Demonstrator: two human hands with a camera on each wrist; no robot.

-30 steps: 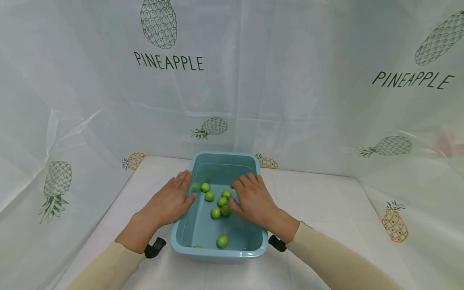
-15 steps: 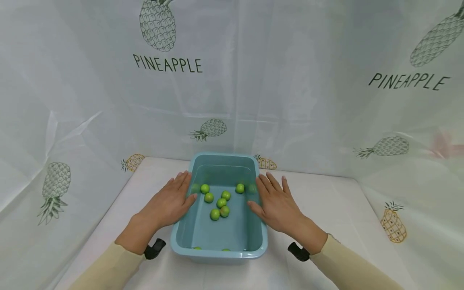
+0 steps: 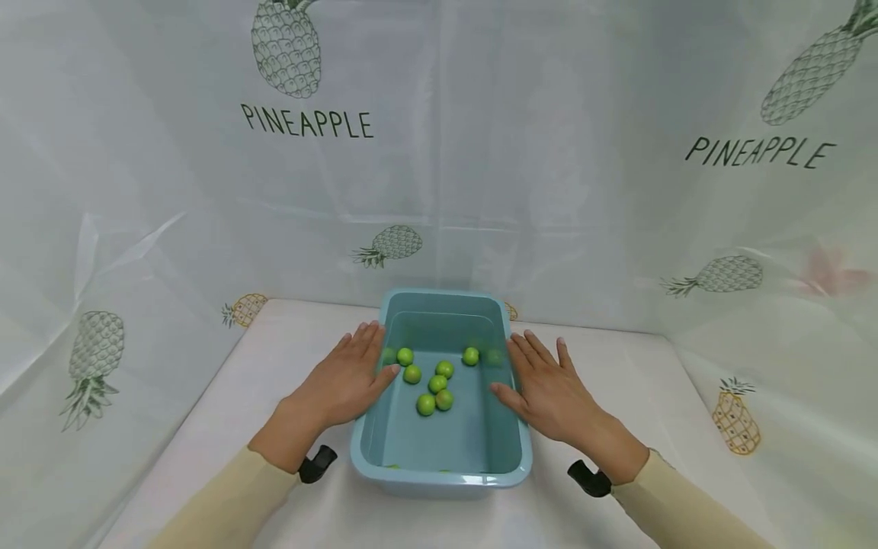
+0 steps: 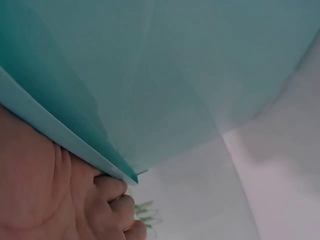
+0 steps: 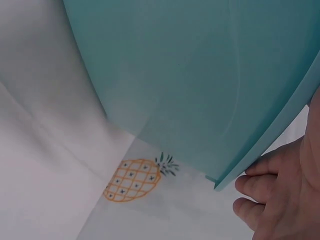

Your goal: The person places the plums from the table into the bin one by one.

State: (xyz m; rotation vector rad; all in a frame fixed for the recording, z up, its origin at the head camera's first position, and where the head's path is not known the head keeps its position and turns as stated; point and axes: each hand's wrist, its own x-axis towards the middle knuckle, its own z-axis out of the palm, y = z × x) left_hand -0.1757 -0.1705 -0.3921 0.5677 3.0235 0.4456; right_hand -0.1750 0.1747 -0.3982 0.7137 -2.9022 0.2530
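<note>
A blue-green plastic basin (image 3: 442, 479) holds several small green limes (image 3: 437, 383), most of them loosely grouped toward its middle and far half. Slivers of green also show just behind its near wall. My left hand (image 3: 346, 381) lies along the left rim, fingers straight and thumb reaching over the inside. On the opposite side, my right hand (image 3: 552, 396) rests its palm on the rim with straight fingers spread. From below, the left wrist view shows the left palm (image 4: 45, 185) against the basin's edge; the right wrist view shows the right hand (image 5: 285, 190) likewise.
The basin stands on a table with a white cover (image 3: 617, 381). A pale sheet (image 3: 521, 168) printed with pineapples hangs behind and at both sides. Black straps (image 3: 318, 463) sit at both wrists.
My right hand has left the inside of the basin for its right rim. The basin and both hands have since shifted right. One lime near the front has rolled toward the near wall.
</note>
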